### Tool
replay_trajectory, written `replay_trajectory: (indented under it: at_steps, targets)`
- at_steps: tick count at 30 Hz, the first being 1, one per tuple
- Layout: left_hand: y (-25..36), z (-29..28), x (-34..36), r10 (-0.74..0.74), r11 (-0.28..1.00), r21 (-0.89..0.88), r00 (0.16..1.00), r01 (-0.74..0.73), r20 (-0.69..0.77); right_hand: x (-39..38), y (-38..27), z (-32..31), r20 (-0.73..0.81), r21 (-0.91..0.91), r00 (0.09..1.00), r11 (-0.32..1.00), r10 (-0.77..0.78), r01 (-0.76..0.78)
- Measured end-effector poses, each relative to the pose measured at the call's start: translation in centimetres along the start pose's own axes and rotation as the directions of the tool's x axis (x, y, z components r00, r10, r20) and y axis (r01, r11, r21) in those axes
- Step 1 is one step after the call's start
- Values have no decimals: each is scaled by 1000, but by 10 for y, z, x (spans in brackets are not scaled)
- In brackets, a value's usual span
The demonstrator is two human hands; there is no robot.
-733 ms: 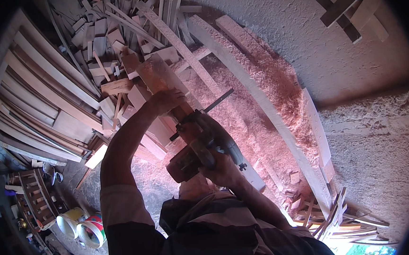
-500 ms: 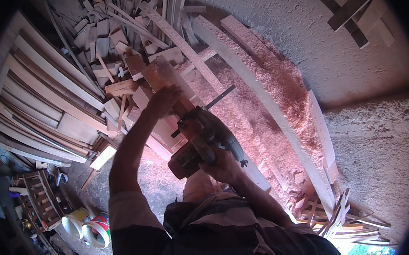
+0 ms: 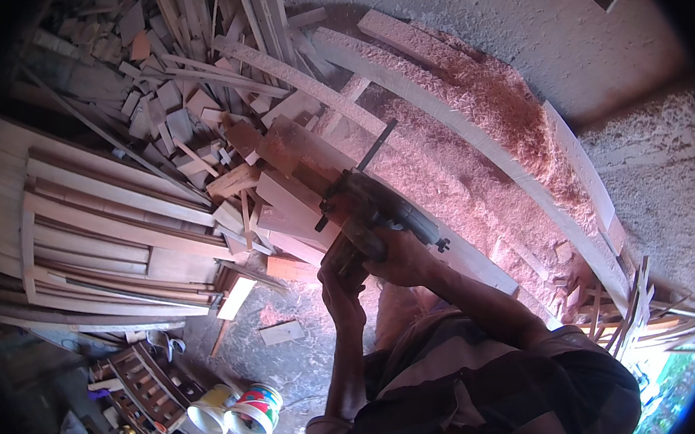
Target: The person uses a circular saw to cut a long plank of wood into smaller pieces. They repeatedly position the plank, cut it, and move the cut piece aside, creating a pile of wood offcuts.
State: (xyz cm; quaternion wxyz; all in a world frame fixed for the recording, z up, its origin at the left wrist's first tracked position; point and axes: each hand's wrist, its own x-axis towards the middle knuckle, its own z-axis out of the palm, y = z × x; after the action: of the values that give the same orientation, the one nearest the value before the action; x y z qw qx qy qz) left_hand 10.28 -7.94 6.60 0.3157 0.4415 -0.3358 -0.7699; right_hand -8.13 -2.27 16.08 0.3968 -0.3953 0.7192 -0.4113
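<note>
1) R hand [image 3: 400,259]: closed round the loop handle [image 3: 372,244] of the pwr tool [image 3: 375,201], fingers wrapped; forearm comes in from lower R
2) L hand [image 3: 338,286]: curled on the dark housing [image 3: 352,263] at the tool's near L side, just beside R hand; fingers bent, some tips hidden
3) Pwr tool: approx mid-view, over a long board [image 3: 480,266] that runs diag. from upper L to lower R; base mostly hidden, so can't tell exact contact
4) Thin dark bar [image 3: 377,145] sticks out from tool's front, pointing up & R
5) R of the board: pinkish shavings [image 3: 432,159], thick on floor; long curved plank [image 3: 487,143] lies across them, w/ more shavings [image 3: 518,116] beyond it
6) Upper L: big jumbled pile of wood offcuts [image 3: 147,110], blocks & strips mixed; its near pcs sit just beside the board's far end
7) L: stack of long wooden pcs [image 3: 114,219], incl. a framed one
8) Lower L: slatted wooden item [image 3: 146,388], near a yellowish bucket [image 3: 208,414] & a multicolour bucket [image 3: 254,409], these two side by side
9) Small flat pc of wood [image 3: 281,333] on grey floor [image 3: 293,367], between the buckets & the tool
</note>
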Motion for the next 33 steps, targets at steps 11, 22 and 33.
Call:
replay_trajectory:
  at_steps: [11, 22, 33]
  targets:
    - [20, 10, 33, 73, 985, -163, 994, -60, 78, 34, -8, 13, -40, 40, 999, 999, -23, 25]
    - [27, 2, 65, 113, 981, -163, 993, -104, 46, 67, -16, 20, -51, -10, 998, 999, -40, 40]
    - [47, 8, 83, 88, 981, -169, 996, -92, -33, 102, -27, 27, 0, -41, 999, 999, 34, -34]
